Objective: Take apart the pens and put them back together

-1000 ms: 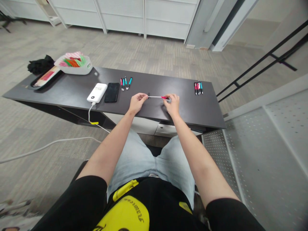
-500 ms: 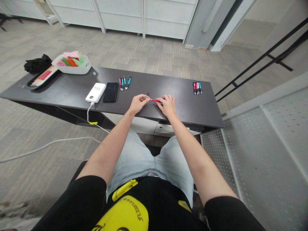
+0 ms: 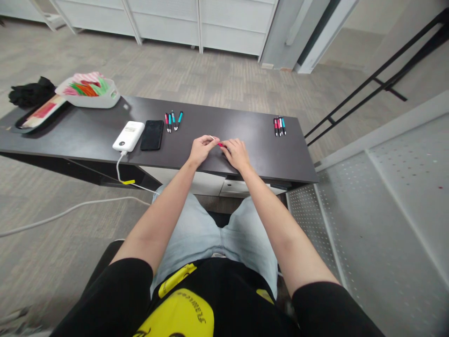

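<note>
Cloth (image 3: 31, 92), black and crumpled, lies at the left end of the dark tabletop (image 3: 210, 122). Just beside it come a black tray (image 3: 58, 116) bearing a flat packet (image 3: 44, 111), and a white basket (image 3: 101, 102) filled with pink, green and orange pieces. Next along, a white power bank (image 3: 128, 135) with a cable (image 3: 119, 168) plugged in sits near a black phone (image 3: 152, 135); past the phone, four pens (image 3: 173, 120) lie loosely fanned.

Near the table's front edge, the left hand (image 3: 202, 149) has thumb and fingertips pinched around a thin pale rod (image 3: 212, 137), whose end pokes up above the fingers. Right at those fingertips is a red pen part (image 3: 220, 144), gripped from the other side by the right hand (image 3: 236, 152), thumb against fingers. Whether rod and red part are joined cannot be told, as the fingers cover most of both.

Both look very light. The red part is probably stiff, smooth plastic, apt to roll or slip, so a fingertip pinch around its middle should suit it. The rod seems slender enough to bend if squeezed sideways; holding it close to the red part would steady it.

Farther right, four more pens (image 3: 279, 126) lie close together, well apart from the hands.
</note>
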A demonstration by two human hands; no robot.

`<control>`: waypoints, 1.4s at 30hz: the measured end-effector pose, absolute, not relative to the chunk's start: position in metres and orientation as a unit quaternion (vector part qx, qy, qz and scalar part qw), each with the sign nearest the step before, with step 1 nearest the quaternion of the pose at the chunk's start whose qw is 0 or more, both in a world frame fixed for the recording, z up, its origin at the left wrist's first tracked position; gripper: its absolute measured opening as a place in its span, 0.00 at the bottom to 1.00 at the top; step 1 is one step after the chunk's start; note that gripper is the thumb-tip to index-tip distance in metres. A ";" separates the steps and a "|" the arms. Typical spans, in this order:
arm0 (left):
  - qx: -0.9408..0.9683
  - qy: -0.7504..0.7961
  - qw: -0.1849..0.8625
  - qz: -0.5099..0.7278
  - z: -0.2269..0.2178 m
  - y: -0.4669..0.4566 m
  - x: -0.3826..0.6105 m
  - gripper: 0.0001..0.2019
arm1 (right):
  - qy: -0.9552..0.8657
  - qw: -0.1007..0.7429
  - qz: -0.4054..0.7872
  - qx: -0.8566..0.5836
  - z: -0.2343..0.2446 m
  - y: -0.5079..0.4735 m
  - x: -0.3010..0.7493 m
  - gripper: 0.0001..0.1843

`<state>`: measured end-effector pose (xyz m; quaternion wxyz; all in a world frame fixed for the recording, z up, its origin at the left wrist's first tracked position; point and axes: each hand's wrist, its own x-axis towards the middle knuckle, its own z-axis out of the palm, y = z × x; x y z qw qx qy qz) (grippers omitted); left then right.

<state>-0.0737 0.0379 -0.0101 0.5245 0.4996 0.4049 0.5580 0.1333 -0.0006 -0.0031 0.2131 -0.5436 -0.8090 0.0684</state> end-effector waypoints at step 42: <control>0.676 0.548 0.272 0.411 -0.015 0.065 -0.115 0.20 | -0.706 0.331 0.151 -0.607 -0.015 0.010 0.137 0.16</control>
